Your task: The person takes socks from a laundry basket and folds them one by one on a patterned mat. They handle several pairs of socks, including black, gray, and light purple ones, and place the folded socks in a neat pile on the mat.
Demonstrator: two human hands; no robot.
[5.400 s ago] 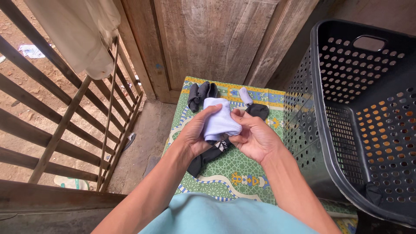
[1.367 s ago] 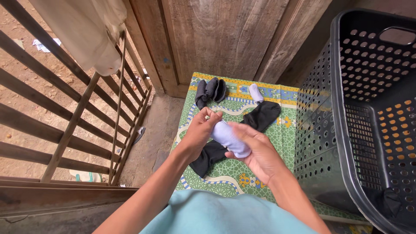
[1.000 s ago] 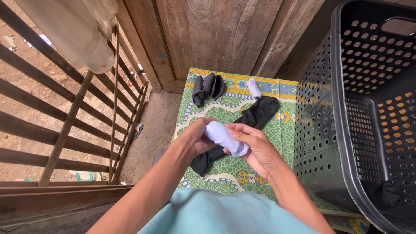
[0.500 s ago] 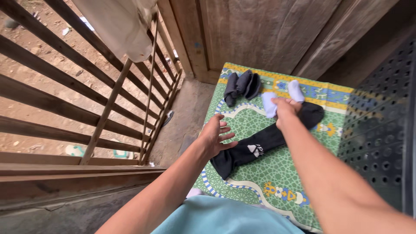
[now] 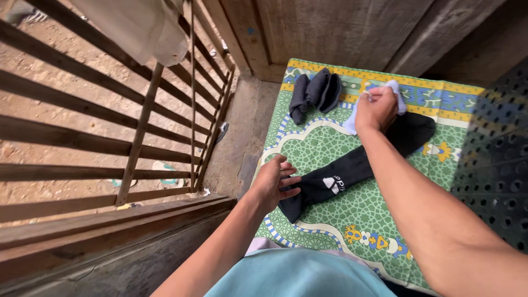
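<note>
My right hand [image 5: 377,107] reaches to the far end of the green patterned mat [image 5: 324,140] and is closed on a rolled pale white sock bundle [image 5: 350,123]. It sets the bundle down beside another small white sock [image 5: 395,89]. My left hand [image 5: 273,181] hovers with fingers spread at the cuff end of a long black sock [image 5: 357,165] that lies flat and diagonal across the mat. A folded pair of dark grey socks [image 5: 316,92] lies at the mat's far left corner.
A black perforated laundry basket [image 5: 498,159] stands along the right edge of the mat. A slatted wooden railing [image 5: 137,132] with a pale cloth [image 5: 146,25] hung over it runs on the left. A wooden door [image 5: 341,27] closes the far side.
My right hand has carried the rolled white sock from in front of me out to the mat's far end. My left hand let go of it and dropped to the black sock's cuff.
</note>
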